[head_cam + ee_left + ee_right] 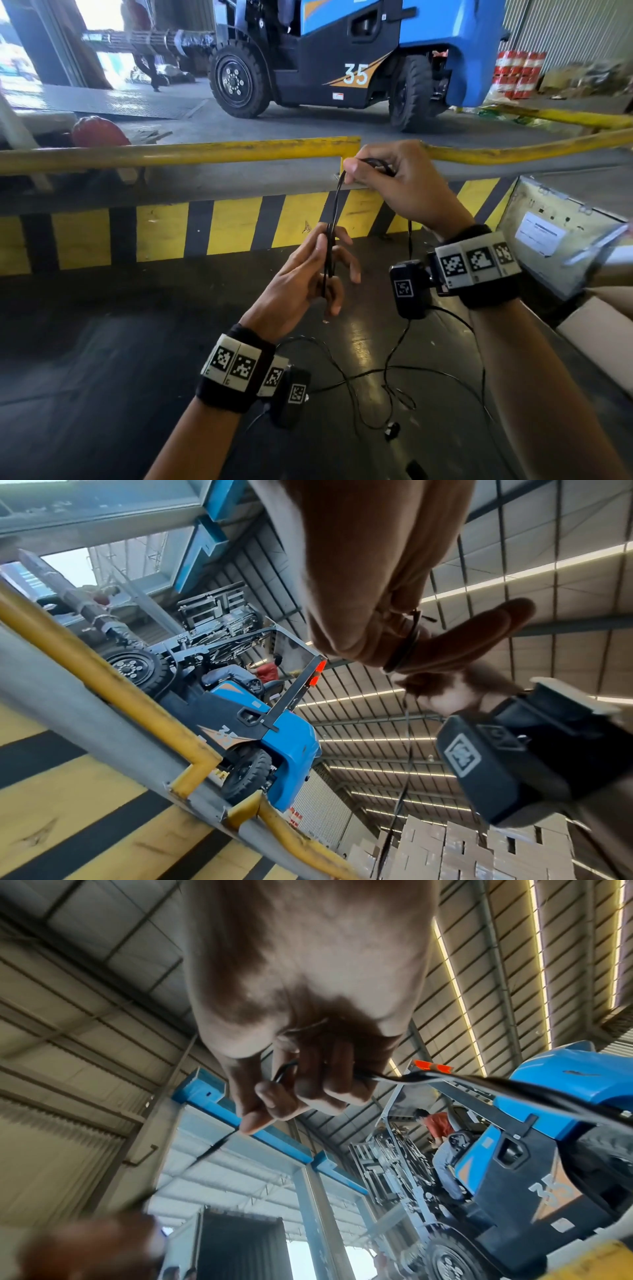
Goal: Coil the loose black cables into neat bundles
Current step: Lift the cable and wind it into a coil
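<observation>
Pinching a few loops of black cable (331, 240) mid-frame, right hand (394, 185) above, left hand (308, 277) below (most still trails loose, lower frame).

Warehouse dock — blue forklift (359, 51) (numbered 35) behind yellow rail (178, 154), dark floor (102, 342).

left hand (310, 270): fingers pinching | right hand (397, 181): raised, fingers curled
</observation>
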Demonstrator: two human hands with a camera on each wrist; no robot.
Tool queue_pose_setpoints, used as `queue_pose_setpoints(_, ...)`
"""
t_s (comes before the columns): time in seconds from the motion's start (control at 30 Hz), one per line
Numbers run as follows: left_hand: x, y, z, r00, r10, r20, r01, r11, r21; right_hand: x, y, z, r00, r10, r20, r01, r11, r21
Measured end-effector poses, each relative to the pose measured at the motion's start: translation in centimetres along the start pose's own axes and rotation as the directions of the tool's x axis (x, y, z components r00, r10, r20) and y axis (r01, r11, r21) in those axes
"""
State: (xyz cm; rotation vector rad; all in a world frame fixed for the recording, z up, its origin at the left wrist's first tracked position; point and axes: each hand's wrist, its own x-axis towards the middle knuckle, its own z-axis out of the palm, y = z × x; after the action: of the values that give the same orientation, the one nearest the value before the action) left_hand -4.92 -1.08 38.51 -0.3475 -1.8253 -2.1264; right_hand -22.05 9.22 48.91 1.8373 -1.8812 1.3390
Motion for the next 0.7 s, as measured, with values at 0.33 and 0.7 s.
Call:
queue_pose_setpoints(0.33,0.9,2.0,-1.5,0.985,0.154,-0.075,-0.147,0.984,0.096,-4.8,4.9,10.1,0.936,0.268,0.230,-0.338,0.868,0.363)
queue_pose_setpoints(0.7,2.9,0.1,-10.4,0.944,0.104,-0.312,0.056,0.884,0.464,-8.6,-0.3,10.7,0.880,0.211,0.426,-0.337,0.909,0.246)
